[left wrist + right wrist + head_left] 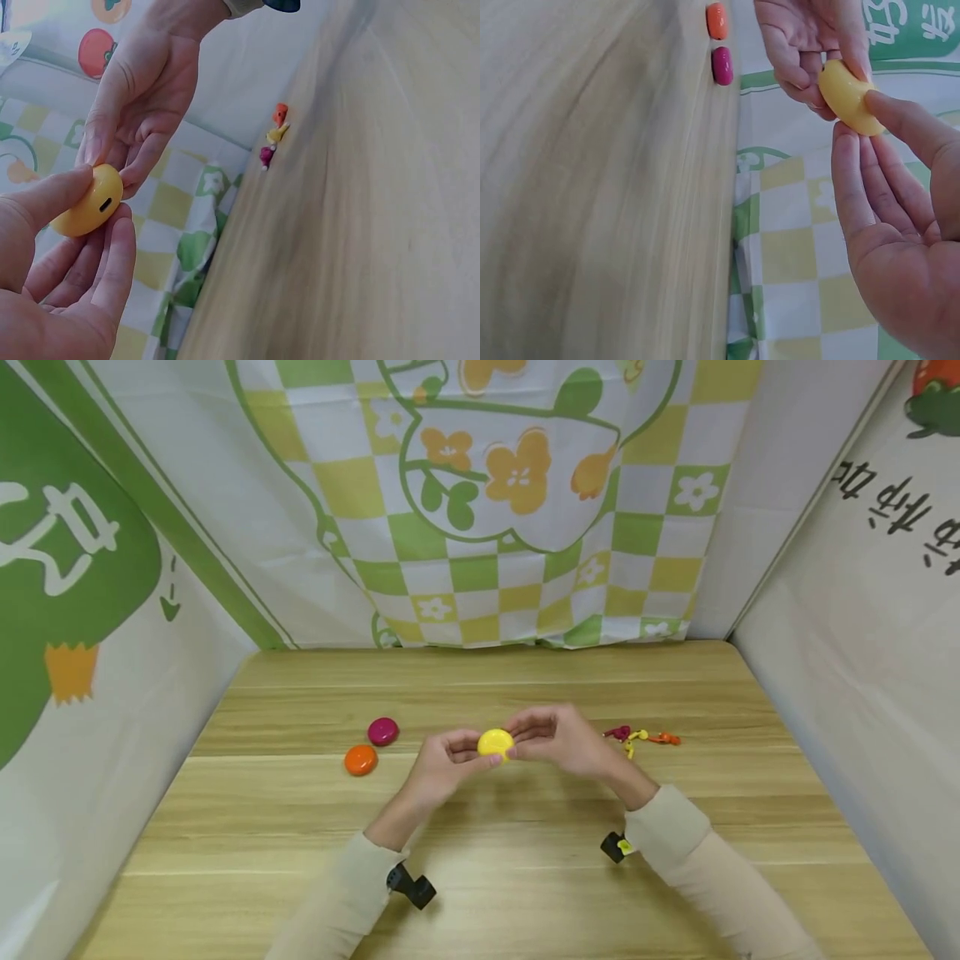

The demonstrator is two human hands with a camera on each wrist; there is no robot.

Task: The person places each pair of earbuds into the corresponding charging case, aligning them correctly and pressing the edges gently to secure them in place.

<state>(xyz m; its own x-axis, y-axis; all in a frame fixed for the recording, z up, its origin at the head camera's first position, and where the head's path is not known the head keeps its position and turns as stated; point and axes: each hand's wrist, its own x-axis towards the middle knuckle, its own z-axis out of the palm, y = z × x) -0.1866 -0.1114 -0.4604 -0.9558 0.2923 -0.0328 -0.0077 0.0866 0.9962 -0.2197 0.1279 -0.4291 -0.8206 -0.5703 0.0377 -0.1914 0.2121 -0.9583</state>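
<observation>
A glossy yellow round, flattened case (496, 744) is held up between both hands in the head view. My left hand (441, 768) pinches its left side, thumb in front and fingers behind. From the other side my right hand (564, 742) grips it with thumb and fingertips. A small dark slot shows in the edge of the yellow case (96, 201) in the left wrist view. The right wrist view shows its smooth face, with the right thumb pressed on the yellow case (847, 97).
Left of the hands, a magenta round case (383, 732) and an orange one (361, 760) lie on the wooden table (525, 893). Beyond the right hand lie small magenta, yellow and orange pieces (663, 738). Printed cloth (495, 585) hangs behind the table.
</observation>
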